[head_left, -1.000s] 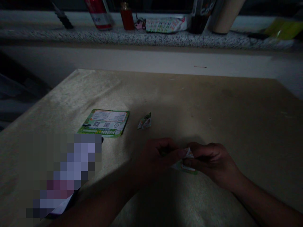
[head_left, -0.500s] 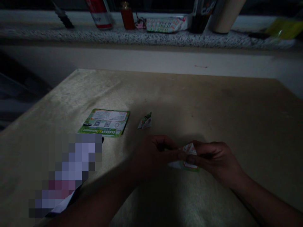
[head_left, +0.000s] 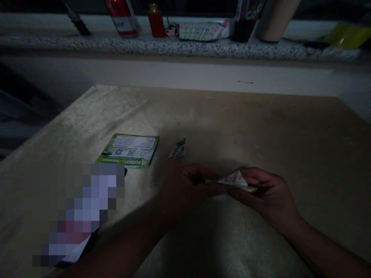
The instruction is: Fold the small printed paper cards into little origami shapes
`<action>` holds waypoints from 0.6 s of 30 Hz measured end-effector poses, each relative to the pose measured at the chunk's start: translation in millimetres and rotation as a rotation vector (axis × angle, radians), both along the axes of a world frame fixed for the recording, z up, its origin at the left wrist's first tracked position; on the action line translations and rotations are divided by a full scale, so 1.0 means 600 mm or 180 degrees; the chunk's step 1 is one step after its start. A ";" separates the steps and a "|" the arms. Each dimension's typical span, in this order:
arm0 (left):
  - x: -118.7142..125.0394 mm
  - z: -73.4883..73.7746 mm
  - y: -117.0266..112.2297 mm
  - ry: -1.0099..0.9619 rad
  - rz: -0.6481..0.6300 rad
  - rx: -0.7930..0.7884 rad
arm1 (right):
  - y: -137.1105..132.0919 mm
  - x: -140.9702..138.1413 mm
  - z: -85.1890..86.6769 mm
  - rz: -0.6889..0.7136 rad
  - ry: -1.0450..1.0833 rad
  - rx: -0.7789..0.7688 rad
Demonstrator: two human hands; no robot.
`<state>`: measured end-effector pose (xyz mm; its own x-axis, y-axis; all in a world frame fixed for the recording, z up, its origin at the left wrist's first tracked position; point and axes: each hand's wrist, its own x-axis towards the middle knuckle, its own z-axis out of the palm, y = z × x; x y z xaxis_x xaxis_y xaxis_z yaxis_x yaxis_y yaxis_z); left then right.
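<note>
Between both hands is a small piece of printed paper (head_left: 236,178), white and green with orange marks, folded to a triangle at the top with a narrow flap below. My left hand (head_left: 194,185) pinches its left end between thumb and fingers. The right end is pinched by my right hand (head_left: 263,193), the thumb in front and the fingers behind. Beyond my left hand, a small folded paper piece (head_left: 177,149) lies on the table. To its left lies a stack of green printed leaflets (head_left: 130,150).
A pixelated, phone-like object (head_left: 87,208) lies at the left beside my forearm. On the speckled sill (head_left: 159,46) at the back stand a red can (head_left: 121,19), a small red bottle (head_left: 156,21), a crumpled wrapper (head_left: 203,31), a dark bottle (head_left: 246,21) and a beige cylinder (head_left: 278,21).
The lower part of the paper has folded up, so the green panel now shows as a thin strip under the triangle. My right hand has shifted slightly to the right.
</note>
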<state>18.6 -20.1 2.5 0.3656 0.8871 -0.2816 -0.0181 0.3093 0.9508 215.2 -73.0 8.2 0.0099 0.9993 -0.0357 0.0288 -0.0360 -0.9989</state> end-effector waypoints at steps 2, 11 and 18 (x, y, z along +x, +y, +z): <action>0.001 0.000 0.001 -0.0125 0.0066 0.0016 | 0.001 0.003 0.001 -0.0182 -0.0080 0.0057; 0.000 0.015 -0.013 0.0863 0.0375 0.1594 | 0.000 0.004 0.004 -0.0710 -0.0520 0.0417; 0.002 0.020 -0.017 0.0882 0.0397 0.1810 | -0.007 -0.001 -0.002 -0.0751 -0.0728 0.0715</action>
<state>20.1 -30.2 14.8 0.2313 0.9569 0.1758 0.2485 -0.2329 0.9402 214.8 -77.2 6.7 0.2226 0.9513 0.2133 0.2685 0.1505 -0.9515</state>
